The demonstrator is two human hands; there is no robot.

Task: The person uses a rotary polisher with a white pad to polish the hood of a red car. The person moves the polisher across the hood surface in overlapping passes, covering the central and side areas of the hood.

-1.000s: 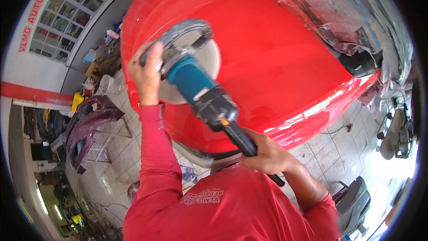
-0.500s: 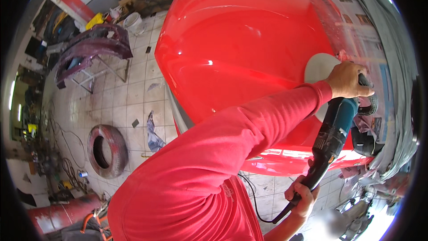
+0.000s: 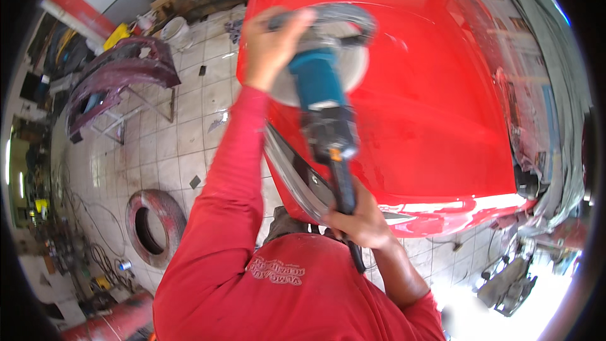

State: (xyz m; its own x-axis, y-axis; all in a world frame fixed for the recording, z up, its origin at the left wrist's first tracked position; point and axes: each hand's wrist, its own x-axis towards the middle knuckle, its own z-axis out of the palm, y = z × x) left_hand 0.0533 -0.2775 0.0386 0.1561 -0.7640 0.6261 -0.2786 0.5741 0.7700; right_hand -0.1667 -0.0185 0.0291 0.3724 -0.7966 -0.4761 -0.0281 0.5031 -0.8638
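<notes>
A teal and black power polisher (image 3: 319,79) lies over the left front part of a glossy red car hood (image 3: 416,82). My left hand (image 3: 273,47) is closed around the black loop handle (image 3: 353,16) at its head, slightly smeared by motion. Lower down, my right hand (image 3: 363,218) wraps the polisher's slim black rear grip. The round pale polishing pad (image 3: 356,66) shows beneath the head, and the tool's body hides part of it. Beside my left sleeve is the car's headlight (image 3: 297,167).
Masking paper (image 3: 527,69) and a grey cover (image 3: 562,88) drape the car's right part. A purple bumper (image 3: 126,72) rests on a metal stand at the left. A dusty tire (image 3: 154,227) lies on the tiled floor (image 3: 183,145), with a white bucket (image 3: 177,33) farther back.
Both hands have carried the polisher leftward across the hood, from beside the masking paper to the left front part. My left arm has swung left, uncovering the headlight.
</notes>
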